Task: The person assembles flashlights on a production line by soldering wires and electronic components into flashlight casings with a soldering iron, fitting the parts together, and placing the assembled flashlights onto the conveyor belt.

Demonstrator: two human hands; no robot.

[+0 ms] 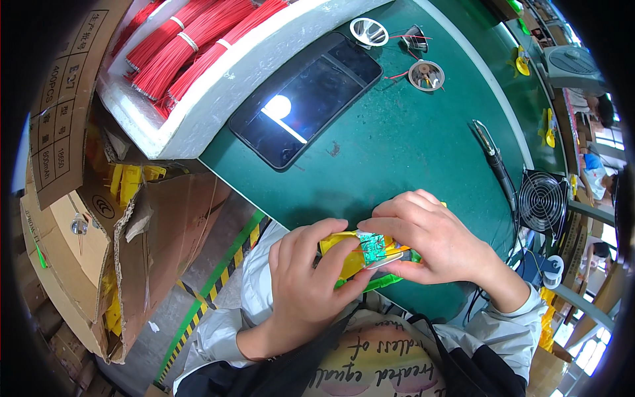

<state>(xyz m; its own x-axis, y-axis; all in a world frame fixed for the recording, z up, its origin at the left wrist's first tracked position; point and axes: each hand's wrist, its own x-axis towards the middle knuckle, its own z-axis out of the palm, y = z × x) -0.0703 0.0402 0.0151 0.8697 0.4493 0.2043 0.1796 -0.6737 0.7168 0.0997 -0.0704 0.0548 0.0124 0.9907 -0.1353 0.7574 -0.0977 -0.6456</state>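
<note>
Near the front edge of the green table, both my hands hold a yellow plastic housing (pixel 348 261) between them. A small green circuit board (pixel 374 248) with thin wires shows on it, beside a pale flat edge. My left hand (pixel 307 264) curls round the housing's left end, thumb underneath and fingers over the top. From the right, my right hand (pixel 430 238) pinches the other end by the board, its thumb low and its fingers above. Something bright green (pixel 383 281) shows just below the housing; its shape is mostly hidden.
A dark phone-like slab (pixel 305 99) lies on the green table (pixel 423 152). Behind it are shiny reflector cups (pixel 369 32) with red wires. A white foam box (pixel 198 99) holds red wire bundles (pixel 198 46). A soldering iron (pixel 495 162) and black fan (pixel 541 202) stand right; cardboard boxes (pixel 165 245) left.
</note>
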